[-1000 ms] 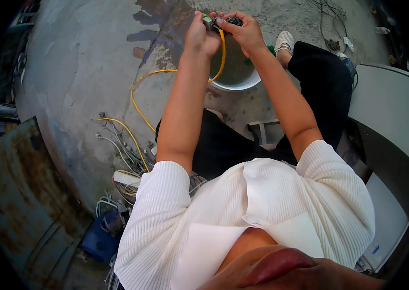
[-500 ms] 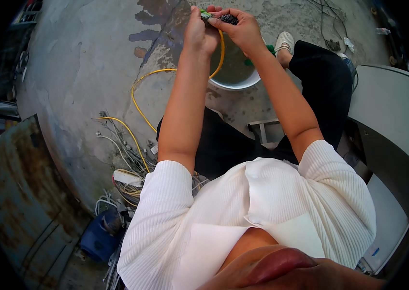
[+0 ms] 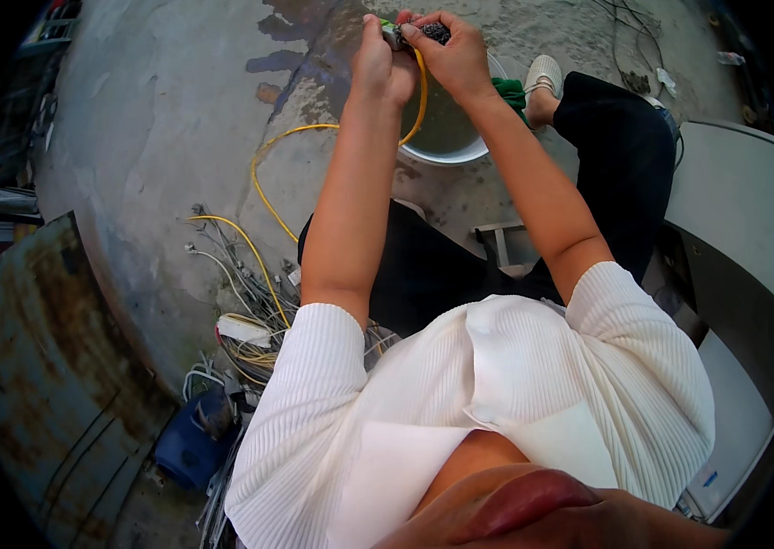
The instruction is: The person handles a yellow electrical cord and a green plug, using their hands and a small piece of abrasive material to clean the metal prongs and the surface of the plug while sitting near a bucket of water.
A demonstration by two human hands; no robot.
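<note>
At the top of the head view my two hands meet above a metal basin (image 3: 449,162) of murky water. My left hand (image 3: 381,69) is closed round a small green and silvery piece (image 3: 392,35), whose kind I cannot make out. Fingers and thumb of my right hand (image 3: 458,62) pinch against that piece. A dark, rough clump (image 3: 437,34) like a wire scourer sits in the right hand's grip. A yellow cord (image 3: 423,101) curves down from between the hands, passes the basin's rim and runs left behind my forearm. Whether it joins the held piece is hidden.
A green cloth (image 3: 512,94) hangs at the basin's right, beside my shoe (image 3: 543,75). Tangled cables (image 3: 250,302) and a blue container (image 3: 195,437) lie left, near a rusty metal sheet (image 3: 58,366). A pale cabinet (image 3: 735,192) stands right.
Both hands stay together over the basin, with small finger shifts. The whole view has moved slightly, and more of the green cloth shows beside my right forearm.
</note>
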